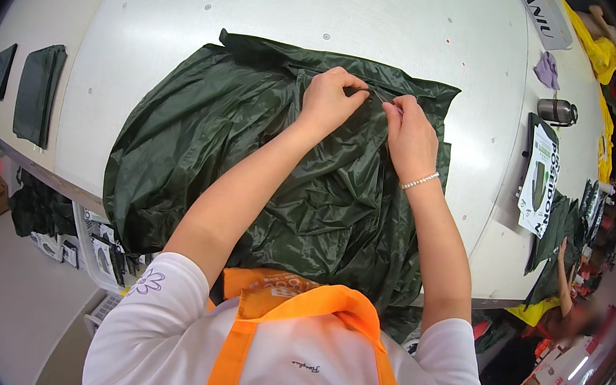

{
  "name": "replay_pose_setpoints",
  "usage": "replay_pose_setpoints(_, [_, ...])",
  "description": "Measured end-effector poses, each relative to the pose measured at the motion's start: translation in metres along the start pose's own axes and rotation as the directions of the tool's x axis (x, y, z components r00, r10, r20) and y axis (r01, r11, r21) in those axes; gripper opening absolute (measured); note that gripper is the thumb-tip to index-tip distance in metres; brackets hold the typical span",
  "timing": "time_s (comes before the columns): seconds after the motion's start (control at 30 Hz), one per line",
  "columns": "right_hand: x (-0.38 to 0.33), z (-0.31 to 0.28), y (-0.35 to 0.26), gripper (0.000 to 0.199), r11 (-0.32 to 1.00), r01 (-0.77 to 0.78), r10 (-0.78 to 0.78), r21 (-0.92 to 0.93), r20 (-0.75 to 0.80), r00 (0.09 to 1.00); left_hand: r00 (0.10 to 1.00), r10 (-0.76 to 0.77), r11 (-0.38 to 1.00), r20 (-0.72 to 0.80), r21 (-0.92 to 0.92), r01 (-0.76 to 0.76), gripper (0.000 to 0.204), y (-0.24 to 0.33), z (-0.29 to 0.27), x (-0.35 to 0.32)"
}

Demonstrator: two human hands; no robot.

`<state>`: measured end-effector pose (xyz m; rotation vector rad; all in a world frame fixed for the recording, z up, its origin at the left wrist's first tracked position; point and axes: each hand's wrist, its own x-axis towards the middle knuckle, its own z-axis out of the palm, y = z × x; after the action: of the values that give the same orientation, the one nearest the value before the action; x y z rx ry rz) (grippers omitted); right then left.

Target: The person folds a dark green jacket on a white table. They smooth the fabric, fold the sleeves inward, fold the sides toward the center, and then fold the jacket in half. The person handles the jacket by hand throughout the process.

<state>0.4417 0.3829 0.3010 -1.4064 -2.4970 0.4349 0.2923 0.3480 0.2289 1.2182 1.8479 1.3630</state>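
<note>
A large piece of dark green, shiny thin fabric (320, 217) lies crumpled before me, its far edge folded into a long band and its near side hanging toward my body. Over that band, my left hand (330, 103) is closed in a pinch, thumb against forefinger. My right hand (412, 138), with a beaded bracelet at the wrist, pinches just to the right of it. Something thin and small shows between the two sets of fingertips, too fine to name. Both hands are close above the fabric or touching it.
Folded dark green pieces (39, 94) lie at the table's left. To the right are a printed sheet (537, 178) on dark packs, a metal flask (556, 111) and a purple cloth (547, 70). A white crate (102, 256) stands below the left edge. Another person (569, 317) works at lower right.
</note>
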Motion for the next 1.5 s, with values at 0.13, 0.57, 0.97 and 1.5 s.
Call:
replay_pose_setpoints(0.13, [0.002,0.002,-0.001,0.025,0.994,0.049,-0.05,-0.093,-0.011,0.999,1.0,0.004,1.0,0.003,-0.01,-0.004,0.015,0.003,-0.002,-0.001])
replay_pose_setpoints(0.57, [0.008,-0.001,-0.009,0.024,0.987,0.08,-0.079,-0.141,0.011,0.997,1.0,0.0,1.0,0.004,-0.024,0.0,0.014,0.002,-0.006,-0.001])
replay_pose_setpoints(0.97, [0.013,0.003,-0.007,0.023,0.976,0.069,-0.063,-0.205,0.034,0.997,1.0,-0.027,0.998,0.012,-0.052,0.028,0.015,-0.001,-0.004,-0.003])
replay_pose_setpoints(1.5, [0.008,0.025,0.005,0.019,0.965,0.23,-0.245,-0.127,-0.126,0.961,0.925,-0.253,0.912,0.283,-0.249,0.325,0.021,-0.018,-0.007,0.016])
